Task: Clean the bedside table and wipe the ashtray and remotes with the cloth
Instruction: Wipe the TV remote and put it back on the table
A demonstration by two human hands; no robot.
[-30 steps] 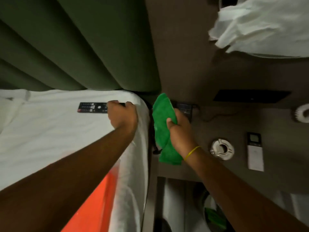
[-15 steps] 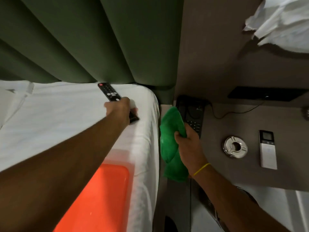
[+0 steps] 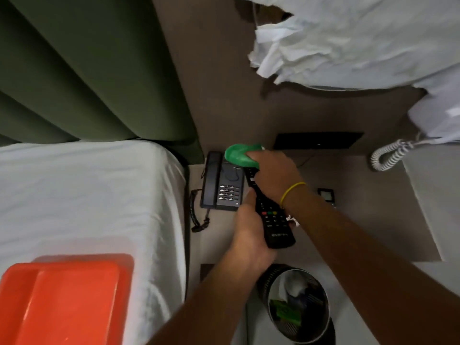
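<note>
My left hand grips a black TV remote by its lower end, holding it above the brown bedside table. My right hand holds the green cloth pressed on the remote's upper end. My right forearm hides the ashtray; a white edge beside the remote could be it, but I cannot tell. Only the top corner of the white remote shows behind my right wrist.
A black desk phone sits at the table's back left, its cord trailing forward. The white bed with an orange tray lies left. A bin stands below the table. White crumpled linen hangs at upper right.
My left hand lifted the black remote off the bed and carried it right over the bedside table. My right hand brought the green cloth onto the remote's upper end.
</note>
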